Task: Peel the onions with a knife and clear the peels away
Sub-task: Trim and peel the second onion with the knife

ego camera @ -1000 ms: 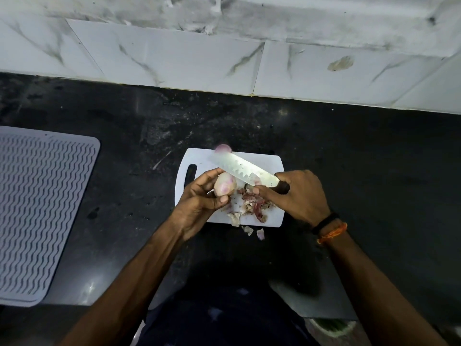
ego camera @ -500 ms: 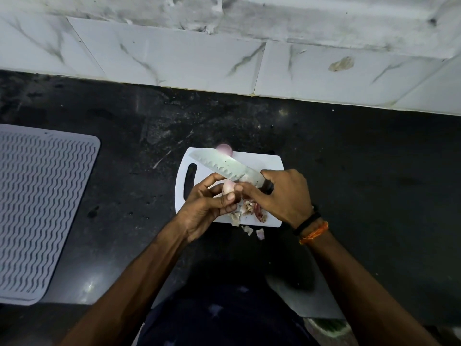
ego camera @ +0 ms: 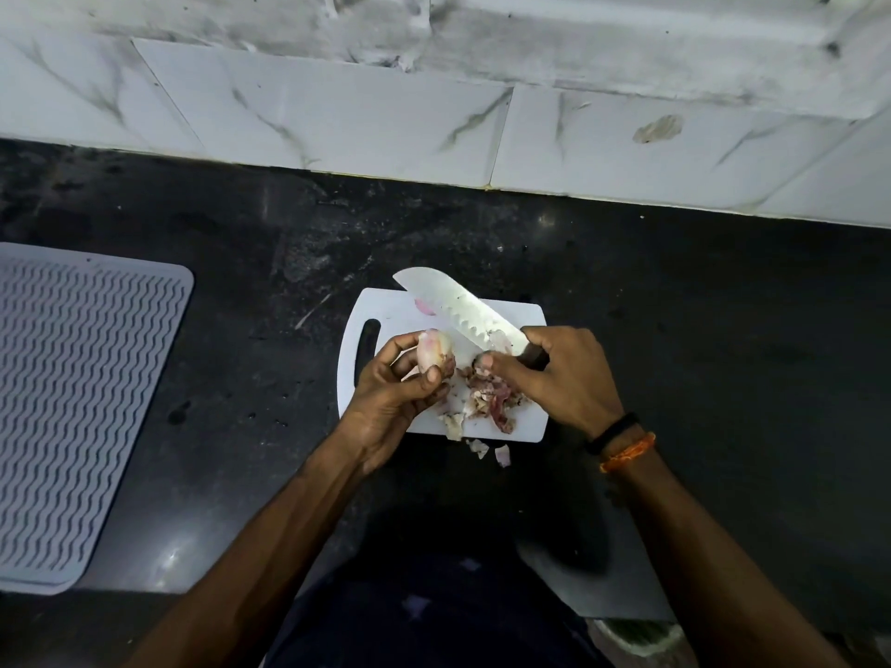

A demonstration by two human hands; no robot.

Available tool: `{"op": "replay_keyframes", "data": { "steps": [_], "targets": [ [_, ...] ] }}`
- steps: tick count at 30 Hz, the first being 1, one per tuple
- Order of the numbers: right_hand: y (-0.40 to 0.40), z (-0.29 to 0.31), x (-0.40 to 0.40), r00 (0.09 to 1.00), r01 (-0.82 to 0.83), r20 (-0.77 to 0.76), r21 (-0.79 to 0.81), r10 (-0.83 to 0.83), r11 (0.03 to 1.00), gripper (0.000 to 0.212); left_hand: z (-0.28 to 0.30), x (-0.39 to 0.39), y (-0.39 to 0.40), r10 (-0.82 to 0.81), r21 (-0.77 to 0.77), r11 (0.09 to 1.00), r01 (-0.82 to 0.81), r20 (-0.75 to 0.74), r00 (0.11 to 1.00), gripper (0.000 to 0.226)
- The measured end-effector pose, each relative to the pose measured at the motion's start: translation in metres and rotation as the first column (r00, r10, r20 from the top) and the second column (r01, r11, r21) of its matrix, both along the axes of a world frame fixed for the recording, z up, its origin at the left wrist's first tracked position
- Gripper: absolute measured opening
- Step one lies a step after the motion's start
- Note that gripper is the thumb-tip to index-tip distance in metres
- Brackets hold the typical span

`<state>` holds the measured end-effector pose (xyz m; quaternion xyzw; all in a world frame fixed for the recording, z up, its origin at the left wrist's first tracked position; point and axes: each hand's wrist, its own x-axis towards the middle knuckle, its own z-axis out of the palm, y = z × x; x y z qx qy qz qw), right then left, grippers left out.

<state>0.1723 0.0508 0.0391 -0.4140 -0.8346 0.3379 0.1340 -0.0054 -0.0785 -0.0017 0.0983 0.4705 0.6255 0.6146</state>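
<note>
My left hand (ego camera: 393, 392) holds a small, pale, mostly peeled onion (ego camera: 434, 351) between fingers and thumb, just above the white cutting board (ego camera: 523, 426). My right hand (ego camera: 561, 376) grips the dark handle of a broad knife (ego camera: 455, 303); the blade points up and to the left, over the board's far edge. A pile of reddish and pale onion peels (ego camera: 489, 395) lies on the board between my hands. Part of a second pinkish onion (ego camera: 424, 307) shows at the board's far edge, mostly hidden by the blade.
Two loose peel scraps (ego camera: 489, 450) lie on the black counter (ego camera: 699, 330) just in front of the board. A grey ribbed mat (ego camera: 72, 402) covers the counter's left side. A white marble-tiled wall (ego camera: 385, 113) runs along the back.
My hands came together at the onion half a second ago and have now drawn apart. The knife moved back to the right, and the onion is exposed in my left hand.
</note>
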Motion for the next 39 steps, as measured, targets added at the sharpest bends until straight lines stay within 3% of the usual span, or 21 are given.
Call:
{"op": "replay_keyframes", "data": {
  "steps": [3, 12, 19, 23, 31, 39],
  "targets": [
    [0.001, 0.0, -0.001, 0.995, -0.026, 0.101, 0.028, 0.023, 0.999, 0.059, -0.001, 0.001, 0.001, -0.014, 0.04, 0.999, 0.017, -0.075, 0.997, 0.063],
    [-0.006, 0.001, -0.007, 0.988, -0.09, 0.142, 0.248, 0.056, 0.964, 0.06, -0.006, 0.0, 0.001, -0.007, 0.052, 0.998, 0.021, -0.256, 0.967, 0.056],
    [-0.008, -0.002, -0.008, 0.989, -0.08, 0.148, 0.348, 0.029, 0.934, 0.055, -0.008, -0.002, -0.001, 0.014, 0.054, 0.999, 0.001, -0.266, 0.964, 0.06],
    [-0.007, -0.003, -0.006, 0.995, -0.016, 0.101, 0.339, -0.02, 0.941, 0.061, -0.006, -0.003, 0.0, 0.01, 0.05, 0.999, 0.004, -0.279, 0.96, 0.062],
    [-0.011, -0.003, -0.006, 0.992, -0.049, 0.124, 0.349, 0.006, 0.936, 0.059, -0.007, -0.003, 0.0, 0.002, 0.059, 0.998, 0.016, -0.29, 0.957, 0.061],
    [-0.015, -0.005, -0.01, 0.992, -0.036, 0.129, 0.386, -0.015, 0.922, 0.063, -0.007, 0.0, -0.002, 0.019, 0.097, 0.995, 0.006, -0.252, 0.968, 0.041]
  ]
}}
